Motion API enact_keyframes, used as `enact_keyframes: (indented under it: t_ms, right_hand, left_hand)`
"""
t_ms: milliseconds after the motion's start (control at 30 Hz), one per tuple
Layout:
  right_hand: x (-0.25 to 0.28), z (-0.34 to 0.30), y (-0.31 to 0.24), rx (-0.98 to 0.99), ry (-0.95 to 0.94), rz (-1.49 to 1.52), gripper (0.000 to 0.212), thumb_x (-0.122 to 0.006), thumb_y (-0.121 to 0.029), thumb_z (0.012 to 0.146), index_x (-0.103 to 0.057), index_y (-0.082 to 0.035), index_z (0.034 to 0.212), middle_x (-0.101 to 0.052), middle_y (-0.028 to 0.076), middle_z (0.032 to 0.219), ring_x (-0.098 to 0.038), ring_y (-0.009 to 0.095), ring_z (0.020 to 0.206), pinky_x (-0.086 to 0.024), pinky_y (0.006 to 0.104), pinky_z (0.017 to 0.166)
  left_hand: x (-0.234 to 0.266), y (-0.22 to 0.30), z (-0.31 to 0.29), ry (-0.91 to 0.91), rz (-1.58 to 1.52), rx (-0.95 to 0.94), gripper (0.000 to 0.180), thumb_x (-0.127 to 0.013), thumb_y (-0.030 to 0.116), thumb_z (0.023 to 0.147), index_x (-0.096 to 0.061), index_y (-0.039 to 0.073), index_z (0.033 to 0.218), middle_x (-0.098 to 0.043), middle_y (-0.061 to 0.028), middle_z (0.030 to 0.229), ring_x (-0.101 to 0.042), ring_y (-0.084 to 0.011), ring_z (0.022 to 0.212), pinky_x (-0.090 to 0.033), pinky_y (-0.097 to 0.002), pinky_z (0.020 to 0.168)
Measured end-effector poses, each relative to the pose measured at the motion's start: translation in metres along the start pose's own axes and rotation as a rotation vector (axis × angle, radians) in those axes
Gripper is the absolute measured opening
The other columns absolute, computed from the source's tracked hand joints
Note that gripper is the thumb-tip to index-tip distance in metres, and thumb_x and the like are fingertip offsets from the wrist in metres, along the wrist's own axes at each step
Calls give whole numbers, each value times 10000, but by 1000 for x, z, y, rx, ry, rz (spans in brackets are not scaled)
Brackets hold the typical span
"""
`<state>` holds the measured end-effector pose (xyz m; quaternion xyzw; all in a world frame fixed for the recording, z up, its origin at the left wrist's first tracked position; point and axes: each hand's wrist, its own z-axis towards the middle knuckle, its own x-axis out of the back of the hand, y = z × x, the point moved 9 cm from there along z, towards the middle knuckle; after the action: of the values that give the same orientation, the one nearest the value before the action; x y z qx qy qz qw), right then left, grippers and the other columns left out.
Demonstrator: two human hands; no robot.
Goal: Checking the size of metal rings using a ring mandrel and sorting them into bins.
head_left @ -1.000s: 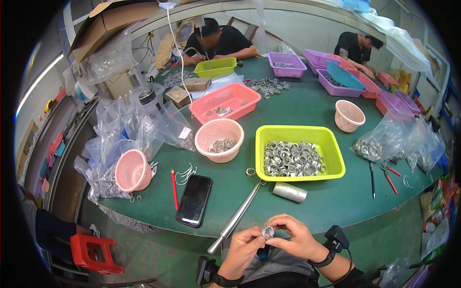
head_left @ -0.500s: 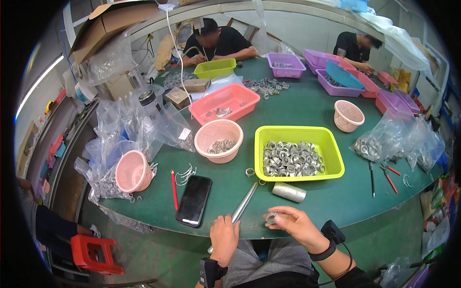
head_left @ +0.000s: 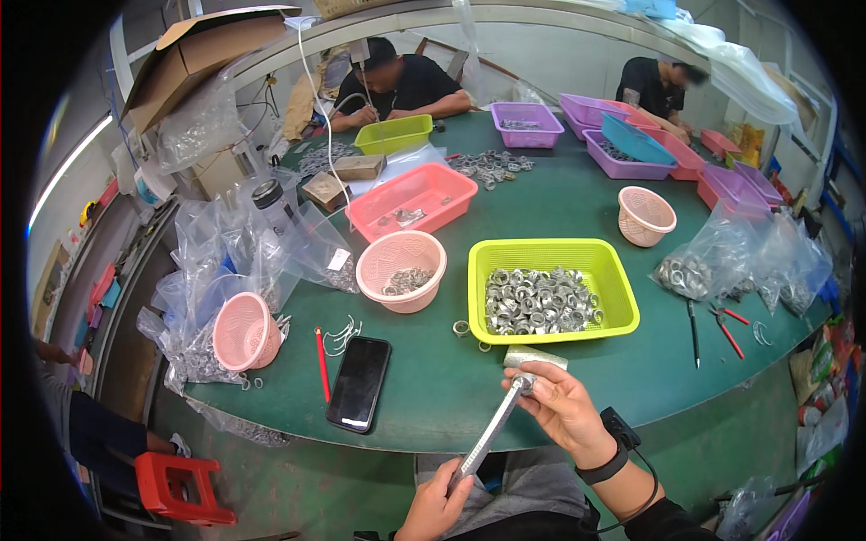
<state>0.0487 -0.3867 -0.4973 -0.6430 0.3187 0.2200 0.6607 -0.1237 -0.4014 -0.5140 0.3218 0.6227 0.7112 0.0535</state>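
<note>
My left hand [head_left: 438,501] is wrapped round the lower end of a tapered metal ring mandrel [head_left: 488,436], whose marked face slants up to the right. My right hand [head_left: 561,410] pinches a silvery ring [head_left: 525,385] at the mandrel's narrow tip. Whether the ring is around the tip or only touching it, I cannot tell. Just beyond my right fingers lies a silvery cylinder [head_left: 536,355], partly covered by them. Behind it stands a yellow-green basket [head_left: 624,305] holding many silvery rings [head_left: 539,302]. Two loose rings, one of them a ring [head_left: 461,328] by the basket's corner, lie on the table.
On the green table [head_left: 424,406] lie a phone [head_left: 359,383] and a red pen [head_left: 323,364]. Pink baskets [head_left: 401,270] and bagged parts flank the left side. Pliers [head_left: 729,334] and a black pen [head_left: 693,335] lie right. Two people [head_left: 401,86] work across the table.
My left hand has raised the mandrel off the table edge and turned its marked face up. My right hand has brought the ring up to the mandrel's tip. The view has shifted slightly.
</note>
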Motion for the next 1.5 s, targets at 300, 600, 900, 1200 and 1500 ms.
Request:
enact_keyframes:
  t_ms: [300,600,900,1200,1500]
  right_hand:
    - [-27,-14,15,-212,-212,-320,411,-561,10,716,-393,18,1092,-481,142,1057,-464,179,982,-365,294,854]
    - [-35,-15,16,-72,-97,-1039,241,-553,-202,752,-515,19,841,-526,73,690,-499,131,622,-401,251,561]
    - [-58,-38,18,143,-323,-656,124,-503,-67,750,-416,-27,671,-376,18,564,-330,100,513,-291,244,473]
    - [-47,-25,20,10,-492,-533,107,-531,-133,755,-498,-32,769,-474,13,720,-428,80,658,-342,228,572]
    - [-33,-12,22,-29,-202,-767,220,-466,-218,814,-497,-22,909,-475,30,762,-429,72,703,-363,215,612]
  left_hand:
    - [-11,-13,-5,-33,-252,146,229,-512,123,765,-470,-10,946,-493,-78,650,-459,-118,547,-388,-248,511]
    - [-19,1,-3,31,-105,66,296,-597,149,715,-484,-2,943,-532,-26,662,-482,-63,564,-405,-213,509]
    - [-38,6,-12,18,-386,92,207,-614,153,689,-499,21,799,-495,-99,582,-452,-128,514,-390,-273,484]
    - [-70,-6,-30,-742,-556,478,295,-603,208,711,-489,97,960,-576,-84,716,-534,-178,577,-435,-267,565]
    - [-27,-12,-6,27,-247,120,210,-614,101,699,-462,11,810,-512,-34,574,-471,-84,445,-375,-215,404]
